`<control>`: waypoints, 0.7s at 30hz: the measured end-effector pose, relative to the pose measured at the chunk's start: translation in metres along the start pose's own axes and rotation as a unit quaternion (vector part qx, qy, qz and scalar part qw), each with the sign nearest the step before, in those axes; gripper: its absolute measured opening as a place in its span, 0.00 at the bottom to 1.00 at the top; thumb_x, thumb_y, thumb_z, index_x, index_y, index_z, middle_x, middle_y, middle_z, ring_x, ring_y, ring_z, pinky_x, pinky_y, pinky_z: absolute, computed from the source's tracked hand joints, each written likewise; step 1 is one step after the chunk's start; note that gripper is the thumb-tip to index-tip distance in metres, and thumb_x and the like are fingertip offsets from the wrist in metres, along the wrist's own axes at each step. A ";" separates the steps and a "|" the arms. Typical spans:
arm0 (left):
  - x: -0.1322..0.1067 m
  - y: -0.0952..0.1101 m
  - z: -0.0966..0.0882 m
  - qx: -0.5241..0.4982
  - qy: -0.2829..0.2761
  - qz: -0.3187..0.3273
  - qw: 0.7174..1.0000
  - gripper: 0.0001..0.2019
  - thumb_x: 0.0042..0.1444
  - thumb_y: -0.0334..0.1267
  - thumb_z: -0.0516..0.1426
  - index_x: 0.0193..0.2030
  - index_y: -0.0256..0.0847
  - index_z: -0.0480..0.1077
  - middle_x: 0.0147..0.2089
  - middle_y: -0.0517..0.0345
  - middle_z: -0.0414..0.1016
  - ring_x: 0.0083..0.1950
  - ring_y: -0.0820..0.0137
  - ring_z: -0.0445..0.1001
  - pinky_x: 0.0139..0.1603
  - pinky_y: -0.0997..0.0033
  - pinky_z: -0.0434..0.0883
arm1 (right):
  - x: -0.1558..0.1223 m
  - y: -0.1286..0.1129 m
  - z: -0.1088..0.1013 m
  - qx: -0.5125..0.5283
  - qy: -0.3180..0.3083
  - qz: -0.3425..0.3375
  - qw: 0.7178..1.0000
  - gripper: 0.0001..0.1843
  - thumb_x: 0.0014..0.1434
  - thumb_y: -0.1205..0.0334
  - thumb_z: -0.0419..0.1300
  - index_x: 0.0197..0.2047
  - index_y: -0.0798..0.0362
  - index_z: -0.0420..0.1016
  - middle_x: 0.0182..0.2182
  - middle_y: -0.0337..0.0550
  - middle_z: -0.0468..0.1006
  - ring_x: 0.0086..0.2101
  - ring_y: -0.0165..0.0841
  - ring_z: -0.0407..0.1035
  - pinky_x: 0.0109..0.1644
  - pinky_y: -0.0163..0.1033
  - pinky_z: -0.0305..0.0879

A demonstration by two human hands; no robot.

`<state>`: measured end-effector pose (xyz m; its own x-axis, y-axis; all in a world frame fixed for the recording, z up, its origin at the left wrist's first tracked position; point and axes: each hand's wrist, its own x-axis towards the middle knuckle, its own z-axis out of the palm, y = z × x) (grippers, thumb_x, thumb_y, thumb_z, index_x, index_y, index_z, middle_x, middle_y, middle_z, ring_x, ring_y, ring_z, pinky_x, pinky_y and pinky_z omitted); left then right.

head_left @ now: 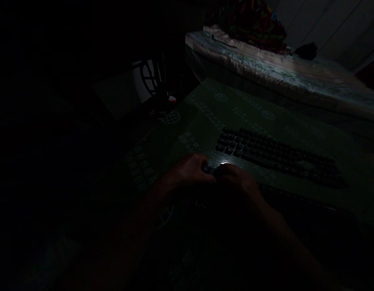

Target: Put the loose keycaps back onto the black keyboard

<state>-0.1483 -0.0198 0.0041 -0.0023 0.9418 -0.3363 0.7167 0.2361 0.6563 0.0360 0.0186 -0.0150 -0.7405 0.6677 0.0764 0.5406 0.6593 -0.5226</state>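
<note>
The scene is very dark. My left hand [194,167] is closed, with thumb and fingers around a small dark grey piece [209,169] whose kind I cannot make out. My right hand [235,176] meets it from the other side, its fingers bent together at the piece's right end; what they grip is hidden. Beyond the hands, black keyboard keys [274,153] lie in rows on a green printed board [199,113]. A long dark body [308,218], possibly a keyboard base, lies in shadow nearer to me, partly behind my right forearm.
A bed or bench with a pale patterned cover [265,68] stands past the board's far edge. Dark red bundled cloth [253,24] lies on it. A round fan-like grille [149,76] shows beyond the board's left edge. The left side is nearly black.
</note>
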 end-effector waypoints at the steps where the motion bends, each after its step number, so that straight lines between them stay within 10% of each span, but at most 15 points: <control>1: 0.000 -0.001 0.000 0.000 0.000 0.001 1.000 0.18 0.39 0.48 0.59 0.35 0.40 0.70 0.28 0.61 0.69 0.30 0.69 0.68 0.25 0.74 0.56 | 0.000 0.001 -0.001 -0.005 -0.005 -0.017 1.000 0.12 0.60 0.66 0.50 0.41 0.51 0.74 0.38 0.45 0.74 0.37 0.34 0.68 0.36 0.37 0.63; 21: 0.004 -0.002 0.002 0.015 0.013 -0.006 1.000 0.21 0.37 0.51 0.60 0.36 0.40 0.70 0.29 0.61 0.70 0.31 0.68 0.70 0.25 0.74 0.59 | 0.000 0.012 0.003 0.040 0.026 -0.068 0.996 0.10 0.58 0.68 0.53 0.38 0.49 0.75 0.35 0.44 0.75 0.34 0.34 0.70 0.36 0.38 0.68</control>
<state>-0.1485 -0.0174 0.0003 -0.0286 0.9448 -0.3264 0.7375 0.2403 0.6311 0.0414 0.0256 -0.0238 -0.7822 0.5919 0.1946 0.4005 0.7169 -0.5707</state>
